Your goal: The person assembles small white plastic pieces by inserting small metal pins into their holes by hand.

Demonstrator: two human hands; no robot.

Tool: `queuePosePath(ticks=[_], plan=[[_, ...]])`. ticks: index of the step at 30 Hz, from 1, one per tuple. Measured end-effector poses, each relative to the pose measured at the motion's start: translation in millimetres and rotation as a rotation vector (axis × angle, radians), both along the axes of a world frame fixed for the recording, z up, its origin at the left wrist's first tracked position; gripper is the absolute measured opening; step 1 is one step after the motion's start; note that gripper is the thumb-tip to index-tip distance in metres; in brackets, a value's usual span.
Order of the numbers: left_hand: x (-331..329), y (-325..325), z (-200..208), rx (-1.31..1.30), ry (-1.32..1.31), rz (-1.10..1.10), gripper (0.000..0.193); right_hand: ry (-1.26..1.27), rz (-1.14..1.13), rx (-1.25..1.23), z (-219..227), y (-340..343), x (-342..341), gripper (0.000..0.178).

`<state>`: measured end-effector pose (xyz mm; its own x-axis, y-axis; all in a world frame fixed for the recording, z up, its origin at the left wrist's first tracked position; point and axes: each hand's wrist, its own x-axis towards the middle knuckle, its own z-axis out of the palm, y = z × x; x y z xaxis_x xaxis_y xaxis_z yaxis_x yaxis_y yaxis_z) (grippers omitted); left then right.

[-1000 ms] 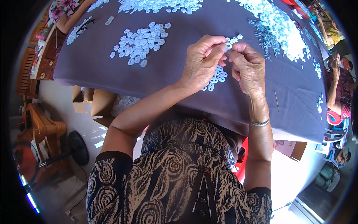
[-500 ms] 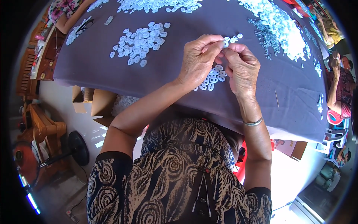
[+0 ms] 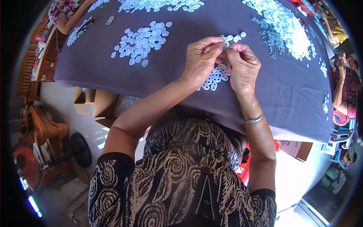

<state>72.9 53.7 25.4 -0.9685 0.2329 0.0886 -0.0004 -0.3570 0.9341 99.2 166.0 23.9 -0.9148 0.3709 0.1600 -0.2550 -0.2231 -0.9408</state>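
Note:
My left hand [image 3: 202,58] pinches a small white oval plastic piece [image 3: 226,44] between thumb and fingertips. Close against it, the fingers of my right hand [image 3: 245,68] are pressed together at the piece's near side; whatever they grip is hidden. Below both hands lies a small group of white ovals with two holes [image 3: 215,78], partly covered by my fingers. Several loose white pieces [image 3: 236,38] rest just beyond my fingertips. To the left is a larger pile of white ovals [image 3: 141,42].
A dark cloth [image 3: 170,79] covers the table. Small dark metal parts [image 3: 269,36] lie beside a big bright heap of white pieces [image 3: 289,32] at right. A thin stick [image 3: 281,98] sits near the right edge. Other people work at the far left and right.
Both hands have shifted slightly left, the right one more, closing in on the left fingertips. The white piece stays pinched in my left hand.

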Motion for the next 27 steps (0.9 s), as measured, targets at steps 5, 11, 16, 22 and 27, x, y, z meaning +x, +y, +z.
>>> queuePosePath(ticks=[5,11,16,22,27], plan=[[-1.7,-3.1,0.7,0.02,-0.016,-0.012,0.022,-0.058,0.014,0.027,3.5,0.8,0.0,0.004],[-3.2,-5.0,6.1,0.097,-0.072,-0.03,0.025,0.024,0.0,0.075,-3.0,5.2,-2.1,0.003],[-4.4,-2.6,5.6,0.151,-0.069,0.001,0.016,0.075,0.006,0.204,-2.1,0.6,-0.4,0.004],[-3.2,-2.4,2.7,0.162,-0.071,-0.041,0.016,0.015,-0.016,0.263,-1.0,-2.1,1.4,0.004],[-1.1,-1.6,2.9,0.122,-0.054,-0.045,0.02,0.009,-0.024,0.221,-0.6,-2.9,3.0,0.003]])
